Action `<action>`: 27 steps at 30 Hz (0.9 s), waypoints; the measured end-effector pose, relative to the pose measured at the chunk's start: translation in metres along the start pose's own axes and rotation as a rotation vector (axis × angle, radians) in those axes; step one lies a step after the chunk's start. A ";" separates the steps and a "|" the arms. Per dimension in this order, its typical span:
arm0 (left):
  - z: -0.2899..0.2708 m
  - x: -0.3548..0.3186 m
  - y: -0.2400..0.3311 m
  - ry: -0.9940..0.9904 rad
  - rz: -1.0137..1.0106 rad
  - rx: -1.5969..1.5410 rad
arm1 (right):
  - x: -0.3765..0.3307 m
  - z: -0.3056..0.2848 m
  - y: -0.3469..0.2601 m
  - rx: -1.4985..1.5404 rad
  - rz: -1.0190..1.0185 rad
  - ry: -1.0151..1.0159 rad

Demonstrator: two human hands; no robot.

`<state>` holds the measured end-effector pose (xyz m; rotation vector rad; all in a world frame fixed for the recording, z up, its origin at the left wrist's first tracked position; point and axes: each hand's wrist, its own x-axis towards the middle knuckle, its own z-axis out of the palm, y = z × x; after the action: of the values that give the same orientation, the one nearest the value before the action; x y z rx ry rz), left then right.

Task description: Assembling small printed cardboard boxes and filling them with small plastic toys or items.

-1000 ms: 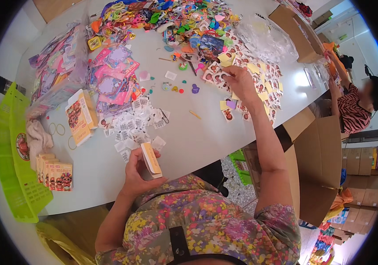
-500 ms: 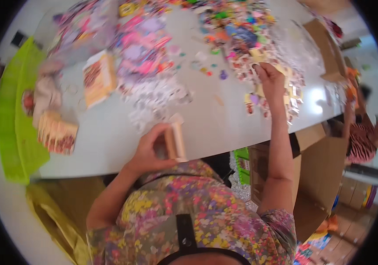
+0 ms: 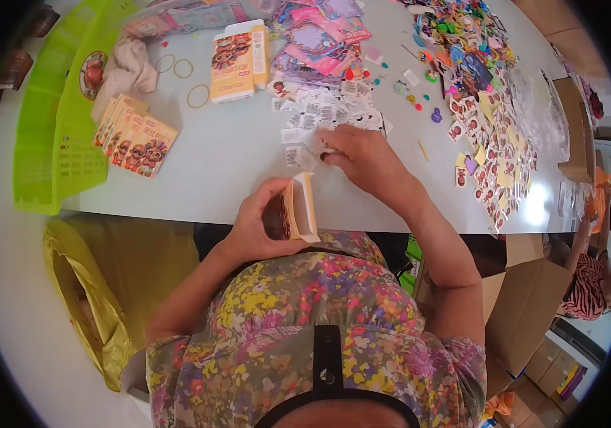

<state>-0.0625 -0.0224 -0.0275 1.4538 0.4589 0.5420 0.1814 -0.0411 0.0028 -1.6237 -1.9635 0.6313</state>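
My left hand [image 3: 259,225] holds a small open cardboard box [image 3: 299,210] at the near edge of the white table [image 3: 234,160]. My right hand [image 3: 362,157] rests on the table just beyond it, fingers on a small white packet at the edge of a pile of small white packets [image 3: 323,118]. Whether the fingers have pinched the packet cannot be told.
A fanned stack of yellow printed boxes [image 3: 134,135] and a larger yellow box [image 3: 237,60] lie to the left, by rubber bands [image 3: 195,93] and a green basket [image 3: 55,128]. Colourful stickers and trinkets [image 3: 476,85] cover the right. A yellow bag [image 3: 98,285] and cardboard cartons [image 3: 526,307] flank me; another person [image 3: 591,278] sits at right.
My right hand has come back from the stickers at the far right to the white packets near the box. The view has swung to the left. The left hand still holds the box.
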 end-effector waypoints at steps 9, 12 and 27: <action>0.001 0.002 -0.002 0.020 -0.017 -0.020 | 0.008 0.006 0.012 -0.231 0.037 0.048; 0.001 0.002 -0.001 0.024 -0.038 -0.032 | 0.004 0.002 0.013 -0.177 0.056 0.117; 0.005 0.007 0.005 0.058 -0.062 -0.041 | 0.003 -0.013 0.019 0.120 0.125 0.063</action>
<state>-0.0542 -0.0224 -0.0216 1.3830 0.5341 0.5424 0.2035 -0.0341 0.0015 -1.6811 -1.7549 0.7223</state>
